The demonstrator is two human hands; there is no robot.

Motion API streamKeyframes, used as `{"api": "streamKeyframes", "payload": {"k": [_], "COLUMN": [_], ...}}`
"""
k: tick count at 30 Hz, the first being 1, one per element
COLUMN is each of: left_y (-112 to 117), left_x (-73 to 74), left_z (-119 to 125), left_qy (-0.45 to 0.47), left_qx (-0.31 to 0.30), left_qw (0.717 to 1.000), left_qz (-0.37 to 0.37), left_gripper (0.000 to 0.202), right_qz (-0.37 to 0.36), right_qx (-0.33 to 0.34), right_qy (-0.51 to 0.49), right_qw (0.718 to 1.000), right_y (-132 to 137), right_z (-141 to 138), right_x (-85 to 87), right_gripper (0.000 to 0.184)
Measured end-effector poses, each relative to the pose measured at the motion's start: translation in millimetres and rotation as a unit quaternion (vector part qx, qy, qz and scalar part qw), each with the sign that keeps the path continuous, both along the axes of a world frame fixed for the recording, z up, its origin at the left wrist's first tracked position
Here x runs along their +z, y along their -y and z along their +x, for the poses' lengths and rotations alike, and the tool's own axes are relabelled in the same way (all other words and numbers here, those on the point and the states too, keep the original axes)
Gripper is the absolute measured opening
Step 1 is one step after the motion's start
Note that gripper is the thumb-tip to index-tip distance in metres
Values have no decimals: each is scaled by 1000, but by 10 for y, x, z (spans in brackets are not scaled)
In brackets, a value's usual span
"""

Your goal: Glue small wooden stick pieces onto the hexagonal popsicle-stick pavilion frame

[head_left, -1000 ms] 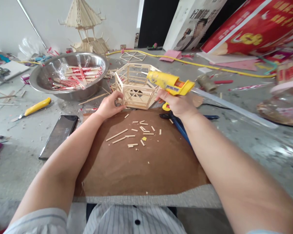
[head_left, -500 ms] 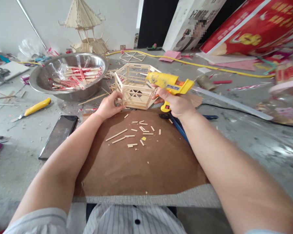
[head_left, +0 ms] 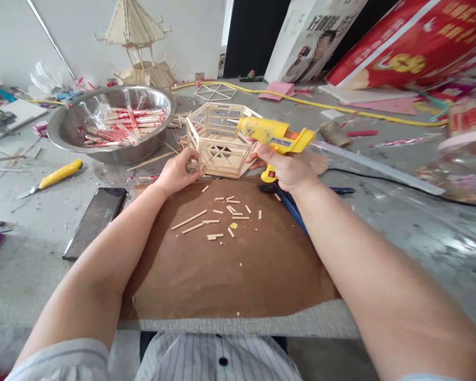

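A hexagonal frame of thin wooden sticks point(head_left: 218, 140) stands at the far edge of a brown mat point(head_left: 230, 264). My left hand point(head_left: 178, 170) grips the frame's lower left corner, fingers curled around it. My right hand point(head_left: 283, 169) is closed on a yellow glue gun point(head_left: 272, 132), whose nozzle points left into the frame's upper right side. A clear glue stick point(head_left: 376, 168) sticks out behind the gun. Several short cut sticks point(head_left: 222, 217) lie scattered on the mat.
A steel bowl point(head_left: 103, 148) with red-wrapped chopsticks sits at the left. A black phone point(head_left: 95, 221) and a yellow-handled knife point(head_left: 55, 176) lie beside it. A finished stick pagoda point(head_left: 137, 42) stands at the back. Blue-handled pliers point(head_left: 293, 206) lie under my right wrist. Red boards lean at the right.
The glue gun and my right hand have shifted slightly left and down toward the frame. My left hand has stayed on the frame.
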State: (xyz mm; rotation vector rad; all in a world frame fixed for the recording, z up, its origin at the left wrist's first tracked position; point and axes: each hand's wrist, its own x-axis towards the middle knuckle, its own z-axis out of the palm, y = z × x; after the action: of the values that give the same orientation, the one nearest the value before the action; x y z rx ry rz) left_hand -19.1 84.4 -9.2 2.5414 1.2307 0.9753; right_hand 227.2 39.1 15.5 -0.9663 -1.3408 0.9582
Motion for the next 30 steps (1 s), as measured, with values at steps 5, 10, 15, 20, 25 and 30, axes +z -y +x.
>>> {"api": "streamKeyframes", "payload": {"k": [5, 10, 15, 20, 25, 30], "left_y": [3, 1, 12, 10, 6, 10], "left_x": [1, 3, 16, 14, 10, 13], "left_z": [2, 2, 8, 10, 4, 3], "left_qy": [0, -1, -5, -1, -8, -10], "left_qx": [3, -3, 2, 1, 2, 7], "left_qw": [1000, 1000, 1000, 1000, 1000, 1000], "left_qz": [0, 0, 0, 1, -1, -4], "left_gripper": [34, 33, 32, 32, 32, 33], "right_qz": [-7, -11, -13, -8, 3, 6], "right_qx": [8, 13, 17, 14, 12, 10], "right_qy": [-2, -7, -14, -10, -5, 5], "right_qw": [1000, 1000, 1000, 1000, 1000, 1000], "right_y": [9, 9, 17, 17, 2, 6], "right_z": [-2, -2, -9, -11, -6, -3], "right_x": [7, 13, 15, 14, 5, 6], "right_gripper": [36, 37, 37, 35, 35, 35]}}
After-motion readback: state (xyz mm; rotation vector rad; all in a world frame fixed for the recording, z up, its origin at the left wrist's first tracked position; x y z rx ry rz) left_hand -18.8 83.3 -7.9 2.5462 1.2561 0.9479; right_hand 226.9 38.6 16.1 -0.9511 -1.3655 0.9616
